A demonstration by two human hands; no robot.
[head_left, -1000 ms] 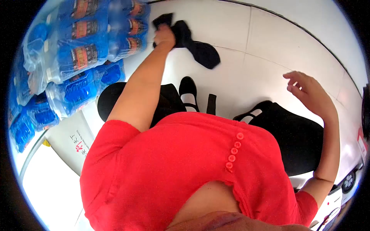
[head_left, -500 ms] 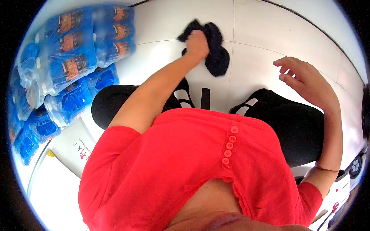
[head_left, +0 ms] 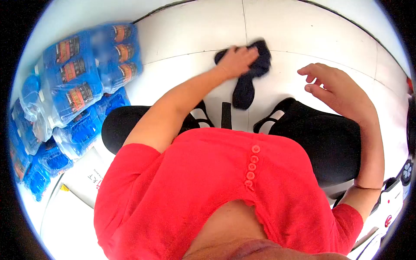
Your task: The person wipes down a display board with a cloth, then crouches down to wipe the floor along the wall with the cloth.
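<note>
On the pale tiled floor lie dark, soft-looking pieces point(head_left: 244, 93) with rounded ends, overlapping each other. Their exact kind is unclear. My left hand point(head_left: 237, 62) rests on top of them, palm down with fingers apart, covering part of them and slightly smeared by motion. One rounded piece sticks out toward my feet. Off to the right, my right hand point(head_left: 327, 82) hangs in the air above my right knee, empty, its fingers loosely bent and apart.
Shrink-wrapped packs of blue bottles point(head_left: 73, 65) with orange and black labels are stacked at the left. Below them is a white box point(head_left: 89, 177) with printed characters. My black shoes point(head_left: 277, 115) flank a short black strip point(head_left: 226, 116). A white object point(head_left: 388, 201) stands at lower right.
My left hand has gone from a closed grasp to spread fingers on the dark pieces. The pieces have shifted right and turned on the floor. My right hand stays nearly still. The view has tilted slightly.
</note>
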